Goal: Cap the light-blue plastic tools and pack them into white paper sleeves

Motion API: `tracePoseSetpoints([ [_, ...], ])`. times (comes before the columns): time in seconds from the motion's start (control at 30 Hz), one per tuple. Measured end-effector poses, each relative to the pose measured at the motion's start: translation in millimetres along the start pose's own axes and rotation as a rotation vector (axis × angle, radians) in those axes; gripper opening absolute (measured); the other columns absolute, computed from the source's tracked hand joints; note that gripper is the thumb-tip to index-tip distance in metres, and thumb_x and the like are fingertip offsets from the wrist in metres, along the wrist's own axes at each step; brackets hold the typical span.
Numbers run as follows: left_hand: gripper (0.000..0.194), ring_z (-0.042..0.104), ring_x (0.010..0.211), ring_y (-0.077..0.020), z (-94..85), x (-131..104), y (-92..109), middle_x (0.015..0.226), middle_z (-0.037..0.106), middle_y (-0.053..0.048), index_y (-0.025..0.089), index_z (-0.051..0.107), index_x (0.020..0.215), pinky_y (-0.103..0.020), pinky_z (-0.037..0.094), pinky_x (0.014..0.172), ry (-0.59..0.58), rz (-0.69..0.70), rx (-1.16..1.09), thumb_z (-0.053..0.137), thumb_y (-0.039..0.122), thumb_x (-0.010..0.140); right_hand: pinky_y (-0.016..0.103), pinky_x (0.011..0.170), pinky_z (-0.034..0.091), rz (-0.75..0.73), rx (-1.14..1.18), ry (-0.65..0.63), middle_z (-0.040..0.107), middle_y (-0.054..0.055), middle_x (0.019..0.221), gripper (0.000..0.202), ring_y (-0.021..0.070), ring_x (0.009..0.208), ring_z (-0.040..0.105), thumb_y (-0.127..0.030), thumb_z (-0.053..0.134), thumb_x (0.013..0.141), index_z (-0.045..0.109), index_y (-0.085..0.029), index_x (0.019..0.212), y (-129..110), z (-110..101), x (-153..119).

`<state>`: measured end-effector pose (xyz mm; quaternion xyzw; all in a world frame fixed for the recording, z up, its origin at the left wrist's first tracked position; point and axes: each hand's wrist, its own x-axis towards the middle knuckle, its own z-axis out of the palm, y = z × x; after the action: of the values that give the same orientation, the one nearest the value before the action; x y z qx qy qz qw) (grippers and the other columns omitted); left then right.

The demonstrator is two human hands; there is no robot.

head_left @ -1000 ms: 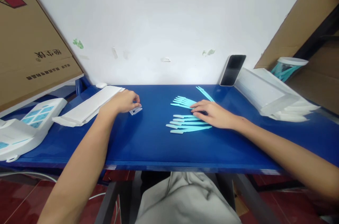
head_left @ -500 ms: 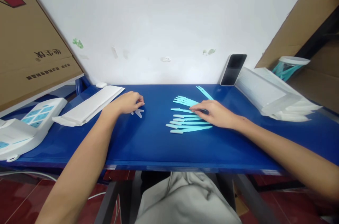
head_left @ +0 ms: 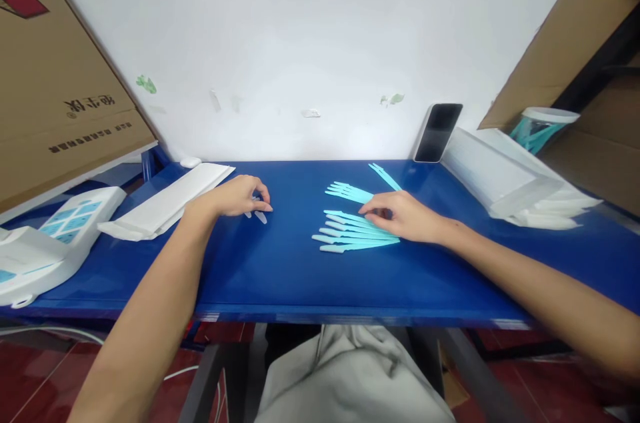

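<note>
"Sliding forward, one turquoise razor [head_left: 340, 214] has joined the front fan [head_left: 360, 234], its bare tip beside paler ones."

"Right hand [head_left: 403, 213]?"

"Curled at its handle, grip unclear. Left hand [head_left: 233, 196] bends over translucent caps [head_left: 261, 217]; can't tell if it's pinching one."

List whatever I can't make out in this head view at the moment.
All in the head view:
- Right ends of the upper blue tools: behind the right hand.
- Number of clear pieces: partly covered by the left hand.
- Base of the tub: behind the white bags.
- Left side of the carton: cut off by the frame edge.
</note>
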<state>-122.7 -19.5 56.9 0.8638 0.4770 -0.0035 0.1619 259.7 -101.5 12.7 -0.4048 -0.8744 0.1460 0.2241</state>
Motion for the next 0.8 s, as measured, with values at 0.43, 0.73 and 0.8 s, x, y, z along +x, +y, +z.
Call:
tracePoseSetpoints([
  [0.43, 0.029, 0.066, 0.094, -0.0237, 31.6, 22.1, 47.0, 0.103, 0.073, -0.009, 0.019, 0.073, 0.099, -0.031, 0.045, 0.078, 0.205, 0.265, 0.297, 0.049, 0.035, 0.100, 0.030, 0.066, 0.049, -0.017, -0.044, -0.068, 0.070, 0.010, 0.093, 0.032, 0.0170, 0.071, 0.063, -0.036, 0.052, 0.100, 0.077, -0.016, 0.105, 2.8, 1.8, 1.9],
  [0.73, 0.038, 0.070, 0.088, -0.0259, 8.9, 6.3, 15.6, 0.100, 0.076, -0.009, 0.020, 0.076, 0.101, -0.032, 0.046, 0.075, 0.219, 0.071, 0.262, 0.053, 0.048, 0.094, 0.035, 0.073, 0.051, 0.035, -0.136, -0.061, 0.070, 0.013, 0.098, 0.038, 0.0220, 0.080, 0.067, -0.037, 0.050, 0.100, 0.078, -0.014, 0.111, 2.7, -1.4, 1.9],
  [0.8, 0.037, 0.070, 0.086, -0.0250, 6.1, 4.6, 7.0, 0.099, 0.077, -0.008, 0.021, 0.077, 0.101, -0.031, 0.047, 0.074, 0.162, 0.040, 0.194, 0.060, 0.052, 0.089, 0.035, 0.072, 0.051, 0.042, -0.131, -0.069, 0.069, 0.013, 0.098, 0.037, 0.0217, 0.078, 0.066, -0.037, 0.052, 0.099, 0.078, -0.014, 0.111, 2.4, -1.6, 2.0],
])
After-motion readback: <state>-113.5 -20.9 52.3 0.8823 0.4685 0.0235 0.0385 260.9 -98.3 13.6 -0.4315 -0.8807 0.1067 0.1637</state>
